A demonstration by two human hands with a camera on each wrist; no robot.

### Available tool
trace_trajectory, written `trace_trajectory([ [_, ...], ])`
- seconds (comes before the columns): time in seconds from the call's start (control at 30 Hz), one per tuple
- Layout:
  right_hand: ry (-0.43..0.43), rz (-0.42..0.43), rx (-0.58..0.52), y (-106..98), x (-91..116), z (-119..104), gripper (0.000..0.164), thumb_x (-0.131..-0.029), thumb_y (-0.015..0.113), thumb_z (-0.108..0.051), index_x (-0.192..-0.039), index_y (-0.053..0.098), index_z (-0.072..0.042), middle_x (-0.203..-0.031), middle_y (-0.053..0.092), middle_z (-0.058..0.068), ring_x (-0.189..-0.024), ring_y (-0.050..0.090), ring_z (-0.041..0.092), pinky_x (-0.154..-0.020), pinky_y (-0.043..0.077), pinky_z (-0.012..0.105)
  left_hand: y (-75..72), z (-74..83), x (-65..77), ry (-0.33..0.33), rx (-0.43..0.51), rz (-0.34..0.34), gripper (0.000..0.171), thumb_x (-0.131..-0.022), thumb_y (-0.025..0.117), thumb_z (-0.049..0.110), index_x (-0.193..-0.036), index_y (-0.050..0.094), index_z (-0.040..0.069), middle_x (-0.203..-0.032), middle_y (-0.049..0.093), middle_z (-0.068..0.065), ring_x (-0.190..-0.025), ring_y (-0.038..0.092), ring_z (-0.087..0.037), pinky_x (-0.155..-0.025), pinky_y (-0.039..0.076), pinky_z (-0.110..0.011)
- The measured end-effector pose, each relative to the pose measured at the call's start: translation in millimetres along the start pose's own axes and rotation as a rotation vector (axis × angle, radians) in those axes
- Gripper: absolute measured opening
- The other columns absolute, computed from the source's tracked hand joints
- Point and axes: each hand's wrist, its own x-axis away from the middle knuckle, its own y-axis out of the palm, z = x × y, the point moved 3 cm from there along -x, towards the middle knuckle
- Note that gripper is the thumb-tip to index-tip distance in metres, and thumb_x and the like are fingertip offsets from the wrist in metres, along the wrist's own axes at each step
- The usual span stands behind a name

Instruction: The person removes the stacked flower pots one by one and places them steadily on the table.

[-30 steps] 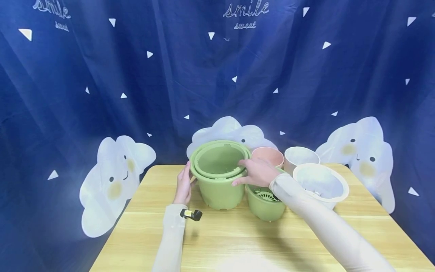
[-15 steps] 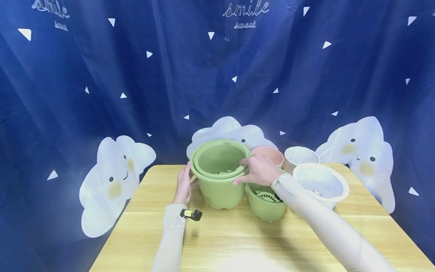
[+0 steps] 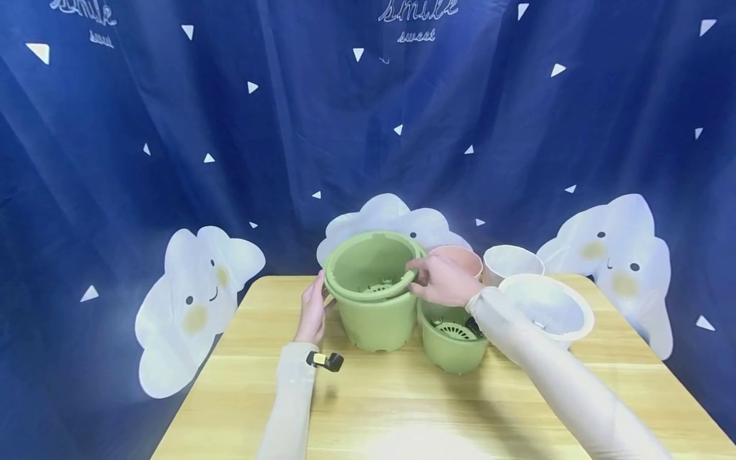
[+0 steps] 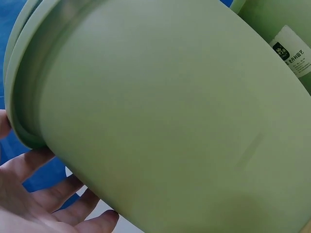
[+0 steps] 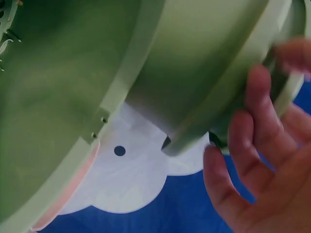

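Two green plastic flowerpots stand nested on the table. My left hand (image 3: pixel 311 313) rests against the side of the outer pot (image 3: pixel 376 326), thumb near the rim and spread fingers (image 4: pixel 58 194) touching the wall below. My right hand (image 3: pixel 447 281) pinches the inner pot's rim at its right side. The inner pot (image 3: pixel 363 265) sits raised and slightly tilted inside the outer one, its slotted bottom partly in sight. Fingers (image 5: pixel 261 82) lie at the rims in the right wrist view. Under my right hand stands a smaller green pot (image 3: pixel 451 358) with a slotted base.
Behind my right hand are a pink pot (image 3: pixel 462 259) and a whitish pot (image 3: pixel 506 259). A wide-rimmed white pot (image 3: pixel 586 319) stands beside my right forearm. The wooden table (image 3: pixel 379 396) ends at a blue curtain (image 3: pixel 322 128).
My right hand has raised the inner pot's rim a little and tilted it; more of its slotted bottom shows. My left hand stays at the outer pot. The head view has shifted slightly.
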Motion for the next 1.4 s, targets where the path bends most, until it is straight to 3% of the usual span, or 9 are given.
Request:
trace_trajectory([
  [0.17, -0.038, 0.034, -0.051, 2.3, -1.8, -0.8, 0.033, -0.089, 0.079, -0.016, -0.116, 0.067, -0.001, -0.065, 0.052, -0.005, -0.057, 0.044, 0.004, -0.053, 0.040, 0.019, 1.3, 1.4, 0.4, -0.003, -0.006, -0.012, 0.057, -0.110, 0.042, 0.048, -0.153, 0.049, 0.012, -0.160, 0.047, -0.014, -0.151, 0.043, -0.034, -0.127, 0.029, -0.065],
  [0.27, -0.041, 0.062, -0.074, 5.6, -2.0, 1.4, 0.031, -0.087, 0.083, -0.020, -0.107, 0.062, -0.008, -0.076, 0.061, -0.001, -0.066, 0.055, 0.010, -0.060, 0.047, 0.023, 1.0, 1.1, 0.0, -0.004, -0.009, -0.007, 0.057, -0.110, 0.042, 0.047, -0.153, 0.048, 0.011, -0.161, 0.046, -0.015, -0.151, 0.042, -0.035, -0.127, 0.029, -0.065],
  [0.43, -0.018, 0.132, -0.088, 12.3, -1.4, 5.4, 0.032, -0.084, 0.084, -0.019, -0.103, 0.060, -0.010, -0.111, 0.065, 0.014, -0.109, 0.065, 0.034, -0.096, 0.057, 0.045, 1.5, 0.7, -0.7, -0.007, -0.009, -0.004, 0.056, -0.110, 0.043, 0.048, -0.152, 0.050, 0.011, -0.159, 0.048, -0.015, -0.150, 0.044, -0.035, -0.126, 0.030, -0.064],
  [0.53, 0.006, 0.150, -0.146, 15.1, -1.6, 7.3, 0.031, -0.084, 0.084, -0.017, -0.103, 0.060, -0.009, -0.122, 0.065, 0.022, -0.138, 0.051, 0.049, -0.118, 0.044, 0.060, 1.8, 0.7, -0.4, -0.004, -0.008, -0.008, 0.057, -0.110, 0.043, 0.048, -0.152, 0.050, 0.011, -0.160, 0.048, -0.015, -0.150, 0.044, -0.035, -0.126, 0.030, -0.064],
  [0.6, 0.013, 0.159, -0.171, 16.4, -2.5, 8.5, 0.034, -0.084, 0.084, -0.017, -0.107, 0.061, -0.007, -0.129, 0.066, 0.023, -0.148, 0.040, 0.051, -0.125, 0.034, 0.062, 1.4, 0.3, -0.2, -0.004, -0.005, -0.003, 0.057, -0.110, 0.043, 0.048, -0.152, 0.050, 0.011, -0.160, 0.048, -0.015, -0.150, 0.044, -0.035, -0.126, 0.030, -0.065],
  [0.8, 0.086, 0.095, -0.196, 18.8, -4.5, 9.4, 0.070, -0.088, 0.082, -0.028, -0.145, 0.050, -0.003, -0.152, 0.053, 0.020, -0.147, 0.045, 0.041, -0.126, 0.035, 0.057, 1.0, -0.3, 0.7, -0.012, -0.014, -0.004, 0.057, -0.110, 0.042, 0.047, -0.153, 0.048, 0.010, -0.160, 0.046, -0.016, -0.151, 0.042, -0.036, -0.127, 0.029, -0.066],
  [0.93, 0.125, 0.044, -0.208, 19.8, -6.3, 10.3, 0.082, -0.089, 0.081, -0.031, -0.155, 0.040, -0.006, -0.161, 0.043, 0.019, -0.152, 0.039, 0.039, -0.128, 0.031, 0.055, 1.1, -0.4, 0.0, -0.010, -0.022, 0.003, 0.058, -0.110, 0.042, 0.048, -0.153, 0.048, 0.009, -0.159, 0.047, -0.017, -0.150, 0.043, -0.037, -0.126, 0.030, -0.065],
  [1.17, 0.135, 0.048, -0.204, 18.2, -7.3, 12.2, 0.065, -0.088, 0.082, -0.028, -0.140, 0.053, -0.004, -0.145, 0.059, 0.021, -0.142, 0.051, 0.042, -0.124, 0.037, 0.059, 1.9, 1.0, 0.0, -0.013, -0.001, 0.010, 0.055, -0.111, 0.042, 0.045, -0.152, 0.050, 0.009, -0.159, 0.048, -0.016, -0.149, 0.044, -0.036, -0.125, 0.034, -0.062],
  [1.4, 0.161, 0.106, -0.230, 17.5, -8.4, 13.1, 0.050, -0.082, 0.087, -0.029, -0.120, 0.058, -0.013, -0.118, 0.070, 0.013, -0.121, 0.063, 0.034, -0.121, 0.041, 0.057, 1.6, 1.0, 0.7, -0.012, -0.011, 0.008, 0.056, -0.111, 0.042, 0.046, -0.152, 0.050, 0.009, -0.159, 0.048, -0.017, -0.149, 0.044, -0.036, -0.126, 0.031, -0.064],
])
